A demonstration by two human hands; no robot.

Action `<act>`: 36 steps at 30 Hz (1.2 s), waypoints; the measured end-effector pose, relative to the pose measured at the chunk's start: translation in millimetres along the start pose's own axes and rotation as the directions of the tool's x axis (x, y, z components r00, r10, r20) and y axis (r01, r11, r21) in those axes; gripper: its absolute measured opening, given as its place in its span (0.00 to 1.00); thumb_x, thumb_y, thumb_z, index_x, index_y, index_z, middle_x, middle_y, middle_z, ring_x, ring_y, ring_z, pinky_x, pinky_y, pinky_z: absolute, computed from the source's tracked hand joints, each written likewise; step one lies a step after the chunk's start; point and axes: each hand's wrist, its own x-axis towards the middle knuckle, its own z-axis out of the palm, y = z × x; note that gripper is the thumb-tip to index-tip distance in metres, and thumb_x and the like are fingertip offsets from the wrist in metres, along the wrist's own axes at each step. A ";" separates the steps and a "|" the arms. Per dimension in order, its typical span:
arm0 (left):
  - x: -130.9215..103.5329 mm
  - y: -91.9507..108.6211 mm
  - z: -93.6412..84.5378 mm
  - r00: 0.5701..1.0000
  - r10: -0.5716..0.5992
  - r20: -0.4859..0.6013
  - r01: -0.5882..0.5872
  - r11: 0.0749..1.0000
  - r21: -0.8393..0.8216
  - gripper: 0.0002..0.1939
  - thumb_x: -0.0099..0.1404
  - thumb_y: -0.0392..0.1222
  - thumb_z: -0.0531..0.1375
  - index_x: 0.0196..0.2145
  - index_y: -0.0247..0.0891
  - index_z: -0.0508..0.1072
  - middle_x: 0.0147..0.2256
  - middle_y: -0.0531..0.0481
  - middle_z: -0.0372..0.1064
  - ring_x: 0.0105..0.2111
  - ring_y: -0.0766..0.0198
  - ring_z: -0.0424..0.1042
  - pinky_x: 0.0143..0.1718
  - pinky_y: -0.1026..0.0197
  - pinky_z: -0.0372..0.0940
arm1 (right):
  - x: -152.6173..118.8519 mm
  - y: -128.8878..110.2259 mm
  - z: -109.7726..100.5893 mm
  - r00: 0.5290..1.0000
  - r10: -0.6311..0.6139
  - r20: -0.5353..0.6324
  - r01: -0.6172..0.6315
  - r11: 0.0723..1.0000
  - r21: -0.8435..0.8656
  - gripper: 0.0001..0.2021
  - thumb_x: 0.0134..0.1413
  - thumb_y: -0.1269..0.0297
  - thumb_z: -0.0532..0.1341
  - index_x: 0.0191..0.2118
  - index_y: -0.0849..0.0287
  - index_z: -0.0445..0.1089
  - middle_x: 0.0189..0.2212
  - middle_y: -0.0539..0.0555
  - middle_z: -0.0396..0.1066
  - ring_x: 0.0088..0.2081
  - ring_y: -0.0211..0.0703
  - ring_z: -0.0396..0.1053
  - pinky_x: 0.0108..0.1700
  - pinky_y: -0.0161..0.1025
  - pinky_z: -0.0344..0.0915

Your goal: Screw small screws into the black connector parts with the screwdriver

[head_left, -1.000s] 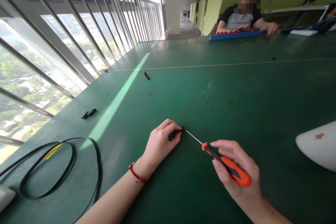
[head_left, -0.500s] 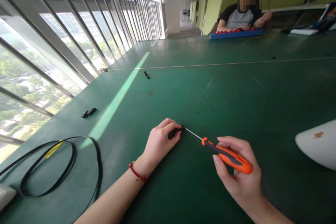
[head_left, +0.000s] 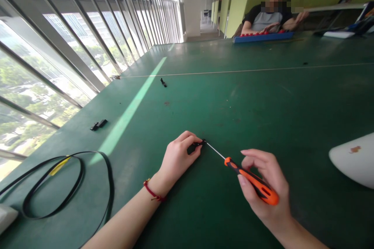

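My left hand rests on the green table, its thumb and fingers pinching a small black part. Most of that part is covered by my fingers, so its exact kind cannot be made out. In my right hand lies an orange and black screwdriver, its handle end against the palm and the thumb along its side. The index finger is lifted off the handle. The thin metal shaft slants up and left, and its tip meets the black part at my left fingertips.
Left on the table are a coiled black strap with a yellow tag and a small black piece. Another black piece lies farther off. A white object stands right. Across sits a person behind a blue tray. Railing runs left.
The screwdriver's handle has rolled about its axis and its end has dropped slightly. My right fingers have shifted, the index finger now off the handle. The left hand has stayed put.
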 end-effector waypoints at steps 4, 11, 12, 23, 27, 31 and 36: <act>-0.3 -0.1 0.0 1.000 -0.005 0.003 0.005 1.000 -0.006 0.06 0.61 0.34 0.57 0.35 0.38 0.73 0.37 0.51 0.70 0.33 0.68 0.71 0.36 0.66 0.66 | -0.4 -1.2 0.1 1.000 0.013 0.014 -0.013 1.000 -0.009 0.09 0.53 0.68 0.59 0.41 0.56 0.66 0.31 0.51 0.66 0.26 0.34 0.67 0.27 0.32 0.67; -0.2 -0.3 0.1 1.000 0.000 0.006 0.000 1.000 0.000 0.06 0.61 0.34 0.57 0.35 0.38 0.73 0.37 0.50 0.70 0.34 0.67 0.71 0.36 0.65 0.66 | 2.8 2.1 -4.5 0.994 -0.063 0.088 0.066 0.997 -0.040 0.13 0.52 0.69 0.60 0.45 0.56 0.64 0.30 0.50 0.64 0.26 0.35 0.66 0.27 0.32 0.68; -0.2 -0.2 0.0 1.000 0.000 0.006 0.000 1.000 0.001 0.06 0.61 0.34 0.57 0.35 0.38 0.73 0.37 0.50 0.70 0.34 0.67 0.71 0.36 0.66 0.66 | 2.7 2.2 -4.5 0.992 -0.065 0.109 0.071 0.996 -0.052 0.11 0.52 0.70 0.60 0.43 0.55 0.65 0.31 0.50 0.65 0.26 0.34 0.66 0.26 0.31 0.68; 0.6 1.4 -0.8 1.000 -0.006 0.005 0.006 1.000 0.018 0.06 0.60 0.34 0.57 0.35 0.39 0.73 0.37 0.51 0.71 0.33 0.68 0.71 0.35 0.66 0.67 | 2.1 2.0 -5.5 0.989 -0.069 0.128 0.072 0.997 -0.024 0.11 0.52 0.70 0.59 0.42 0.55 0.66 0.31 0.51 0.65 0.28 0.36 0.67 0.27 0.32 0.68; 0.6 1.2 -0.6 1.000 -0.001 0.001 0.001 1.000 0.019 0.06 0.60 0.34 0.57 0.35 0.39 0.73 0.37 0.50 0.71 0.33 0.67 0.71 0.36 0.65 0.67 | 1.4 2.1 -4.4 0.992 -0.123 0.019 0.123 0.992 -0.005 0.18 0.50 0.70 0.60 0.49 0.56 0.62 0.36 0.54 0.64 0.36 0.41 0.68 0.35 0.37 0.71; 0.6 0.3 -0.6 1.000 0.010 0.001 -0.010 1.000 0.015 0.07 0.60 0.33 0.57 0.35 0.39 0.73 0.37 0.50 0.71 0.33 0.67 0.71 0.35 0.65 0.68 | 1.1 3.0 -4.2 0.989 -0.078 0.127 0.080 0.997 -0.014 0.15 0.51 0.67 0.60 0.46 0.56 0.64 0.32 0.52 0.64 0.28 0.37 0.67 0.28 0.35 0.69; 0.7 -0.1 -0.5 1.000 0.011 0.005 -0.011 1.000 0.019 0.07 0.60 0.33 0.57 0.35 0.39 0.73 0.37 0.50 0.71 0.33 0.67 0.71 0.35 0.65 0.68 | 2.7 0.9 -3.2 0.993 -0.111 0.027 0.112 0.992 -0.049 0.16 0.50 0.70 0.60 0.46 0.55 0.63 0.35 0.54 0.65 0.34 0.40 0.68 0.33 0.36 0.70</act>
